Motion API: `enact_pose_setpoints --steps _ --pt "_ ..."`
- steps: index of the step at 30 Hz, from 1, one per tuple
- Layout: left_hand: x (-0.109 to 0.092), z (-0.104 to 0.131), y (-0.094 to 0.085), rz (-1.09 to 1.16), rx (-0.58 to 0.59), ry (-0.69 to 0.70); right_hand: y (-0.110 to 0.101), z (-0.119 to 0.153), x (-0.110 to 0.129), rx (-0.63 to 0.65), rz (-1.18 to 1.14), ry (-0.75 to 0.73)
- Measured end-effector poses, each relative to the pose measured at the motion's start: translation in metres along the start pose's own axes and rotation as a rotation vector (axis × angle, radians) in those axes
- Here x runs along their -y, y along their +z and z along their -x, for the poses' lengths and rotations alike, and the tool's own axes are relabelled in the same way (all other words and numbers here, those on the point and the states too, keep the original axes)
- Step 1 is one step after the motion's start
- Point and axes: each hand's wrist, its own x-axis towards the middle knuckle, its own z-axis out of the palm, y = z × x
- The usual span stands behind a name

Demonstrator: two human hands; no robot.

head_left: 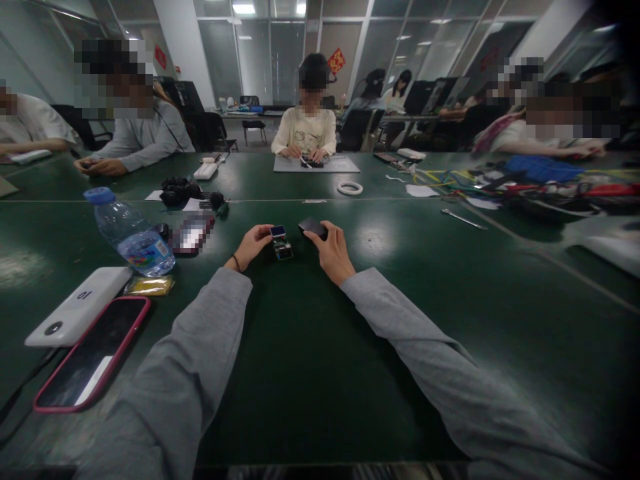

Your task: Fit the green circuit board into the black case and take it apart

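Note:
My left hand point(253, 247) grips the left edge of a small circuit board module point(282, 244) with a little dark screen at its top. The module is close to the green tabletop; whether it touches is hard to see. A short gap to the right, my right hand point(333, 250) pinches a flat black cover point(312, 227) between thumb and fingers, tilted, with its right end hidden by the fingers. The two pieces are apart, roughly side by side, over the middle of the table.
On my left are a water bottle point(135, 233), a white power bank point(80, 307), a red-framed phone point(95, 353) and a yellow packet point(150, 285). A tape roll point(350, 189) and a wrench point(464, 219) lie farther off, with tangled cables point(545, 183) at right. Several people sit around.

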Motion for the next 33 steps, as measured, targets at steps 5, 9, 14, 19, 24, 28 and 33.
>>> enact_pose_setpoints --steps 5,9,14,19,24,28,33 --pt "0.0 0.0 0.0 -0.02 -0.014 0.001 0.003 0.0 -0.003 0.068 0.043 -0.045" --pt "-0.001 0.0 0.001 -0.023 -0.009 0.007 0.003 0.0 -0.004 0.075 0.055 -0.036" --pt "0.001 0.0 0.001 -0.011 -0.01 0.013 0.002 0.0 -0.002 0.082 0.038 -0.063" --pt "0.001 0.0 0.001 -0.017 -0.001 0.015 -0.002 -0.001 0.001 0.053 0.024 -0.064" --pt "-0.005 0.003 0.002 -0.013 0.032 0.002 -0.005 -0.003 0.002 -0.053 -0.031 0.007" --pt "-0.008 0.005 0.002 -0.004 0.054 -0.022 -0.006 -0.003 0.001 -0.083 -0.06 0.05" --pt "-0.007 0.005 0.0 -0.016 0.071 -0.018 -0.007 -0.004 0.002 -0.111 -0.109 0.062"
